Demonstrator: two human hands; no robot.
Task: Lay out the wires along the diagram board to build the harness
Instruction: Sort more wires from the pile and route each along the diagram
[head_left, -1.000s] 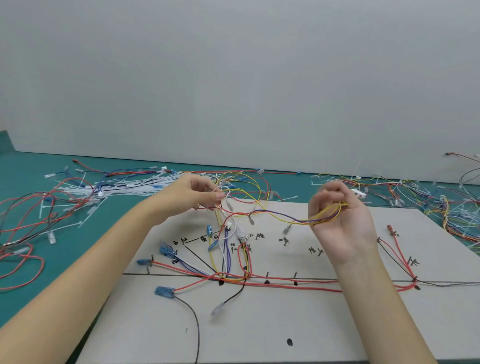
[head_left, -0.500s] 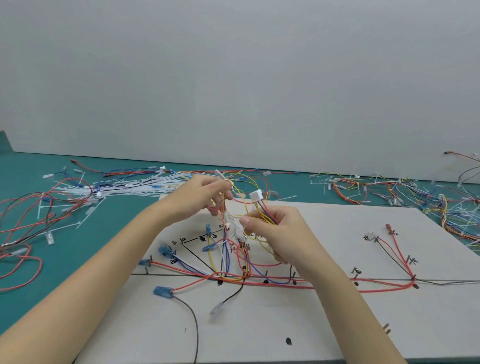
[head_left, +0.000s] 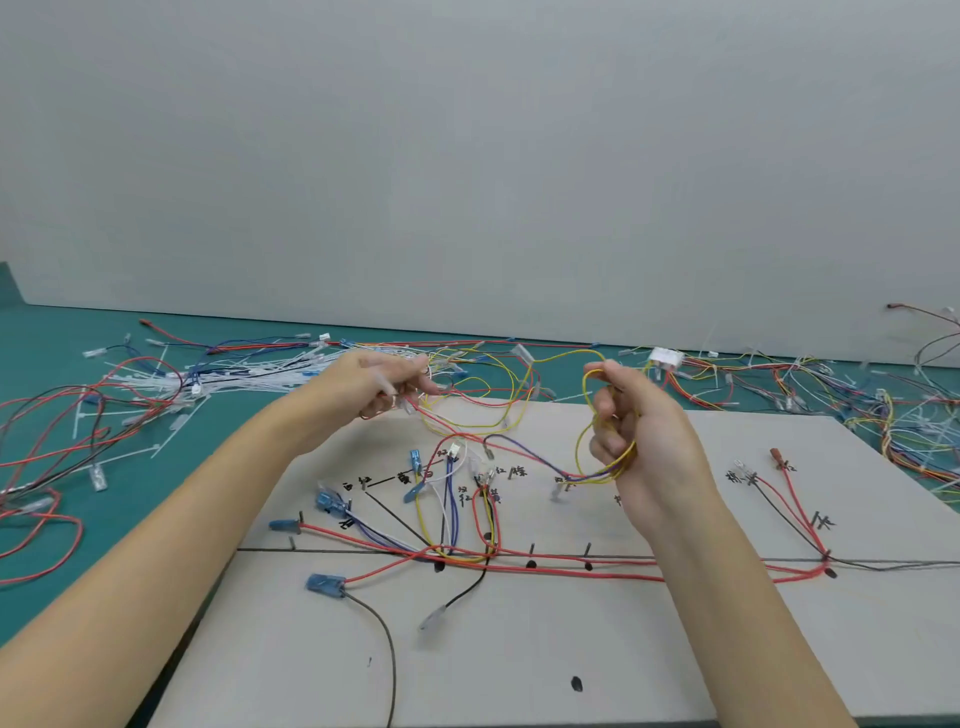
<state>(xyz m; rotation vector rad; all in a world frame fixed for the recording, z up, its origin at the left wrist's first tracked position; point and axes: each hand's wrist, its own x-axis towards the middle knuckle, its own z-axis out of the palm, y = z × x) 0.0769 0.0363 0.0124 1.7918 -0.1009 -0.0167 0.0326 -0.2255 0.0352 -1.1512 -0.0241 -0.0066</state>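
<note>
Your diagram board (head_left: 649, 649) lies flat on the green table (head_left: 62, 587), with red, yellow, blue and black wires already routed along its drawn lines. Both of your forearms reach out over it, hands raised above the far edge. Your right hand (head_left: 636, 441) is turned palm toward you, fingers curled round a loop of yellow wire (head_left: 584, 395) with a purple strand in it. Your left hand (head_left: 371, 392) pinches the other ends of the bundle between thumb and fingertips, though the blur hides exactly which strands. Half a second ago your hands were almost touching over the board's middle; now they are well apart, the wires strung between them.
</note>
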